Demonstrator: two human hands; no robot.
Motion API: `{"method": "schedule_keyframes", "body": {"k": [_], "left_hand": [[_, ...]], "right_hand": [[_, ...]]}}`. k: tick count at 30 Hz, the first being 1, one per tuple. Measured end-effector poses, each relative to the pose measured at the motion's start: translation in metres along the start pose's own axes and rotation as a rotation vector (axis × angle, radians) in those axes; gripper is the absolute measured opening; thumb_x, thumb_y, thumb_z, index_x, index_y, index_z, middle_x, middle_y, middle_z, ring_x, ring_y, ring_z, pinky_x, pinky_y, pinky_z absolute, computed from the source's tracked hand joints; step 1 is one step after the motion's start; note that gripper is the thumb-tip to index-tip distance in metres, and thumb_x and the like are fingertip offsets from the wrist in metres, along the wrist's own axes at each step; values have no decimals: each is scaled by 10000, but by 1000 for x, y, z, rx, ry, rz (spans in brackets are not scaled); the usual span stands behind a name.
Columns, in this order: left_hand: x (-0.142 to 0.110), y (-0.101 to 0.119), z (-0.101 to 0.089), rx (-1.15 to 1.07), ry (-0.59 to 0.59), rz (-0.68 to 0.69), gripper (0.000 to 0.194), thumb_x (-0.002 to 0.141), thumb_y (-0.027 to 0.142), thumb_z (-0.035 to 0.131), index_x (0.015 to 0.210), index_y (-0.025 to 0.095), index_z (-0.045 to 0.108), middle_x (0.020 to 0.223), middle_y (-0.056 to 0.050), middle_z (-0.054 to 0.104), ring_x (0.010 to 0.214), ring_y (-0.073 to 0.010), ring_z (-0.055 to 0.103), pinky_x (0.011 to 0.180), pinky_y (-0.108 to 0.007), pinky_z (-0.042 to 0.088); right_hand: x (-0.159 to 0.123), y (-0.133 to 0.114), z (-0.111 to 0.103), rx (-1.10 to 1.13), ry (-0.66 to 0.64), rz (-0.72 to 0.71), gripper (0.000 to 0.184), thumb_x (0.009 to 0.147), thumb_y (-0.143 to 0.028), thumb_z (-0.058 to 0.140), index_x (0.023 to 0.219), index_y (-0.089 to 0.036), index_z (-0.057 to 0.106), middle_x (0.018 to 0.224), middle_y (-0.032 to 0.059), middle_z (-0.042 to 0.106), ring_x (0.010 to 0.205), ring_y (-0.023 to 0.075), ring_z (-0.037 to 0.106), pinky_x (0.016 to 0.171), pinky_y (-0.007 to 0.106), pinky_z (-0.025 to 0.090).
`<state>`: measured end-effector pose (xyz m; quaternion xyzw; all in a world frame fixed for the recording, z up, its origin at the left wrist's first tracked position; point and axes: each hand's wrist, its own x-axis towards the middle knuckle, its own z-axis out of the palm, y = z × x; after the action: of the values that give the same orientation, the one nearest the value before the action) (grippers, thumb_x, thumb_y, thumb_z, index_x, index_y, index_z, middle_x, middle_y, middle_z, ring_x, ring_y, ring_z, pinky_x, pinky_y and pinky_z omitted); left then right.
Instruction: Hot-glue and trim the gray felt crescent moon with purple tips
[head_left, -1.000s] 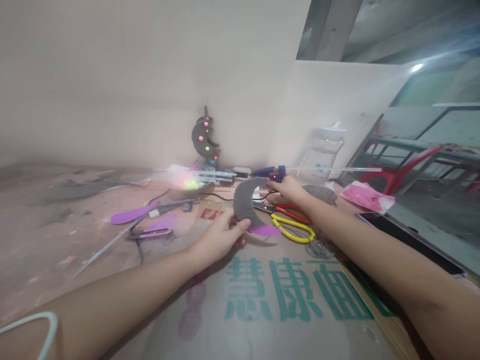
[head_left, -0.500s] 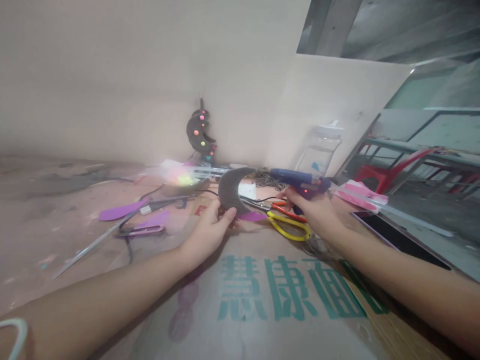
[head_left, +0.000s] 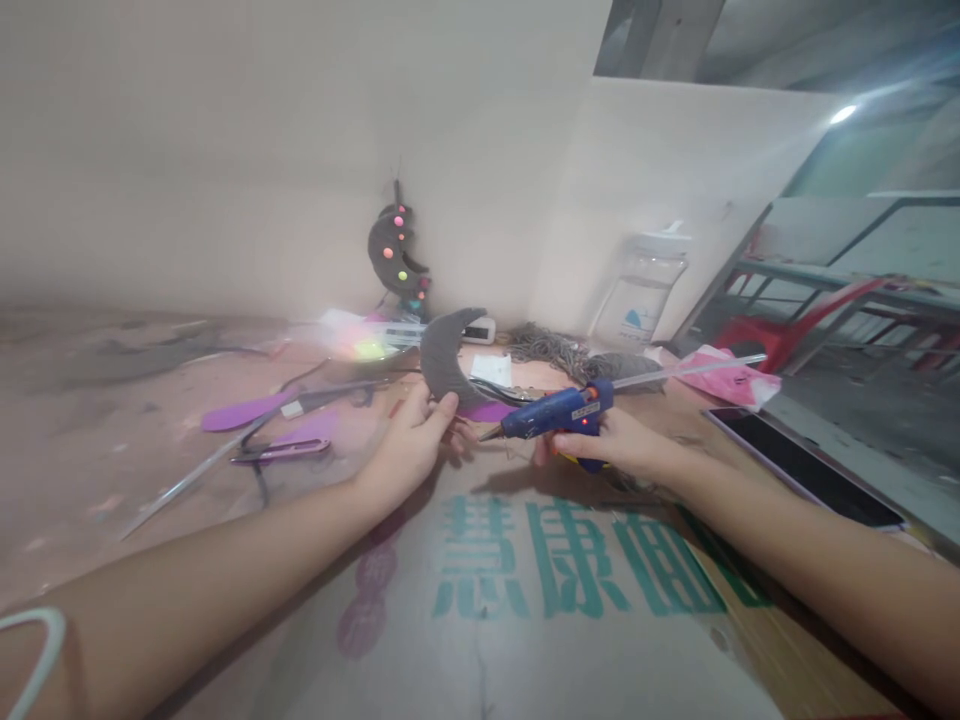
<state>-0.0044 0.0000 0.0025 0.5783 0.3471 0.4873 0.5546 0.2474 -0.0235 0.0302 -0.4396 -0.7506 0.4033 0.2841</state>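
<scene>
Far left of the hands: purple piece (head_left: 244, 411) and pink-handled snips (head_left: 289, 452) lie on the surface (head_left: 97, 470), presumably set aside within reach. Beyond the left hand, a dotted dark crescent (head_left: 386, 250) stands upright near the wall, perhaps kept in sight as a reference.

Left hand (head_left: 420, 425): thumb and fingers closed on the lower end of a plain grey crescent (head_left: 441, 360); its curve stands up, probably so the inner edge stays exposed. A purple strip shows beside its lower end; attachment cannot be told.

Between the hands: cardboard (head_left: 487, 560) spreads on the near side, likely protecting the surface.

Right hand (head_left: 619, 440): wrapped around the handle of a blue glue gun (head_left: 555, 412), nozzle aimed left, just beside the left fingers; contact unclear. A clear glue stick (head_left: 690, 367) projects rearward, apparently as feed.

Right of the right hand: phone (head_left: 806, 465), lying flat.
</scene>
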Motion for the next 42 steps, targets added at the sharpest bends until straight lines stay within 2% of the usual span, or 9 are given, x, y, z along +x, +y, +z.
{"method": "schedule_keyframes", "body": {"k": [6,17,22,25,27,30,32,38,42], "left_hand": [[4,-4,0,11,-29,1,385,832,424,632,1082,175,477,800,-7,650,618,-149,671,498,-239,521],[7,-5,-1,-10,40,16,334,817,384,642,1045,168,526,921,-30,629,628,-118,618,557,-263,540],[10,-11,-5,102,104,64,257,838,351,623,1003,163,566,830,-6,598,644,-125,563,622,-269,507],[11,-13,-6,175,132,116,207,860,336,599,970,161,586,845,-16,613,741,-150,567,706,-277,479],[12,-13,-6,184,137,136,202,867,330,592,978,162,591,924,-34,641,817,-167,578,768,-288,466],[13,-14,-6,170,130,147,212,874,312,572,1025,163,583,1038,-53,649,878,-173,575,805,-291,455],[13,-14,-7,172,128,130,226,877,311,560,1050,167,571,1008,-44,641,852,-167,565,786,-284,453],[9,-9,-6,206,141,87,193,883,305,548,1032,181,551,923,-16,611,749,-147,537,728,-274,443],[9,-8,-5,240,148,59,188,889,286,536,1042,176,542,839,-8,594,731,-159,552,724,-293,452]], "right_hand": [[-3,-2,4,217,204,-48,397,727,-530,745,697,-171,578,570,-21,515,542,121,482,534,267,406],[-9,-7,3,241,249,-92,394,730,-524,753,685,-170,586,566,-9,529,536,125,493,521,264,414],[-13,-5,6,122,167,-45,387,755,-530,724,675,-173,597,570,5,564,540,135,527,516,262,440],[-16,-8,10,-13,128,-11,349,762,-521,710,729,-179,652,643,34,647,611,176,613,584,295,520],[-17,-13,11,-99,144,-57,323,761,-493,718,874,-190,709,815,67,721,821,236,681,770,358,565],[-17,-22,8,-122,195,-143,404,792,-451,707,1129,-229,694,1089,78,726,1153,285,621,1041,425,472],[-17,-23,5,-66,256,-160,409,821,-448,685,1177,-248,681,1131,67,721,1227,286,584,1083,430,443],[-12,-7,8,-18,719,-62,306,769,-471,739,945,-221,739,999,66,759,1084,314,668,969,457,534],[-5,-6,14,49,665,-63,252,811,-448,692,917,-220,706,979,61,761,959,254,715,911,409,565]]}}
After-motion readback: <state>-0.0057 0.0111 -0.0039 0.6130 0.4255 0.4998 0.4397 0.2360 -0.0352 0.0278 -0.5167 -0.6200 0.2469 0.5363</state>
